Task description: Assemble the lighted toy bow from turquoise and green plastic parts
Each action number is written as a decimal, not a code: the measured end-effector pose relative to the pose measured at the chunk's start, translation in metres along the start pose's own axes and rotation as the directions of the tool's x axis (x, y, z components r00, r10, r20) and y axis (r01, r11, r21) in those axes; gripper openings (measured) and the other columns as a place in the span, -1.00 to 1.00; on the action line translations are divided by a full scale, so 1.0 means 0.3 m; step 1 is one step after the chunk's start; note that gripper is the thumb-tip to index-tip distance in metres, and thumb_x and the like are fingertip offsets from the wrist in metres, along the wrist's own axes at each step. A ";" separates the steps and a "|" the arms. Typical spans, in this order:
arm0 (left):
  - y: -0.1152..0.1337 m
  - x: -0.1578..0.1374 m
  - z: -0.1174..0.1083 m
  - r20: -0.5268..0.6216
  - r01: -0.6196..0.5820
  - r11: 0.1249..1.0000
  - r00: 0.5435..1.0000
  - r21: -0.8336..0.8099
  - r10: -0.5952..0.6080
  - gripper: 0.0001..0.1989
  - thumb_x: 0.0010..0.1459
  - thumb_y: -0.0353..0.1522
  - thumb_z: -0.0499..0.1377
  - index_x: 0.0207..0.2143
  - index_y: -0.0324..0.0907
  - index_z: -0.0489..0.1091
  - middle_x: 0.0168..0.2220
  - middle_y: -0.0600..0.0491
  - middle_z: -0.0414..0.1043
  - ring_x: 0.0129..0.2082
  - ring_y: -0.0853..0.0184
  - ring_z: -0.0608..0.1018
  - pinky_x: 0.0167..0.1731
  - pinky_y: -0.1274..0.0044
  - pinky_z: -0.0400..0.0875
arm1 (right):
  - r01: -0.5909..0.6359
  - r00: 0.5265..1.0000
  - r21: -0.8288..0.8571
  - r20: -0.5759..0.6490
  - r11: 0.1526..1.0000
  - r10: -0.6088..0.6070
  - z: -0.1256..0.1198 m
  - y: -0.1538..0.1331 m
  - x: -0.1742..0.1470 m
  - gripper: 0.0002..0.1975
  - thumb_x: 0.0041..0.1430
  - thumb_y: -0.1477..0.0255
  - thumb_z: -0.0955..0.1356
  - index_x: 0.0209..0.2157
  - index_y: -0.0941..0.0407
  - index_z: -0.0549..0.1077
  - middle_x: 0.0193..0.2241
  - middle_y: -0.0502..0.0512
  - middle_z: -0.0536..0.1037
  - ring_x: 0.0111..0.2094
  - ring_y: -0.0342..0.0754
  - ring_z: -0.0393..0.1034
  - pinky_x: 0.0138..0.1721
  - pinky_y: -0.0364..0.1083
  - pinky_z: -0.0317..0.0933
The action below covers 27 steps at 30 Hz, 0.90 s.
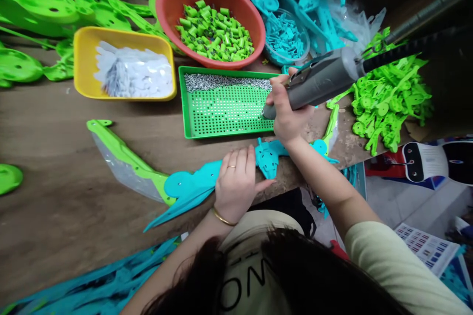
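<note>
Bow-shaped piece (199, 178) lies on desk (74, 157) under left hand (236, 177), laid flat, unclenched; probably light, stiff, slick, clear fins (127, 177) flimsiest; best held by blue middle (268, 160). Right hand (290, 113) grips grey driver (318, 78).

Clock centred on the worker's left hand (235, 187). I count two hands, the right hand (290, 118) between one and two. Electric screwdriver (321, 78): one, same bearing. Turquoise-and-lime winged assembly (197, 180): one, at centre. Containers: four. Yellow tub (82, 66), half past ten; green perforated tray (221, 110) and red basin (167, 17), toward twelve; clear round tub (286, 62), near one. Gold bracelet (223, 218): one, toward seven.
</note>
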<state>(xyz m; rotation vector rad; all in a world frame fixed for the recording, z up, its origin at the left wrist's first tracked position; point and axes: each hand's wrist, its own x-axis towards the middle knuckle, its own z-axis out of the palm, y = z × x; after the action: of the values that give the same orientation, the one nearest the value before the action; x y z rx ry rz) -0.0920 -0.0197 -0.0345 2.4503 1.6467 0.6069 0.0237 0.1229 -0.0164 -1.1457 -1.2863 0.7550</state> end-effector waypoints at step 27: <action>-0.050 0.043 -0.026 0.014 -0.020 0.996 1.000 -0.085 0.021 -0.09 0.06 0.10 0.17 0.15 -0.54 0.28 0.10 -0.41 0.38 0.15 -0.11 0.41 0.18 0.18 0.21 | 0.208 0.977 0.225 -0.090 0.952 -0.192 -0.116 -0.247 -0.100 -0.70 0.16 0.25 0.41 -0.06 -0.14 0.39 -0.29 -0.10 0.47 -0.59 -0.28 0.31 -0.54 -0.18 0.31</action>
<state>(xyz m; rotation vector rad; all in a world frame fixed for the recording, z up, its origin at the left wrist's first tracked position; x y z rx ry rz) -0.1037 -0.0028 -0.0290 2.4087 1.5594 0.6457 0.0402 0.0647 0.0465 -0.8308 -1.2018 0.6901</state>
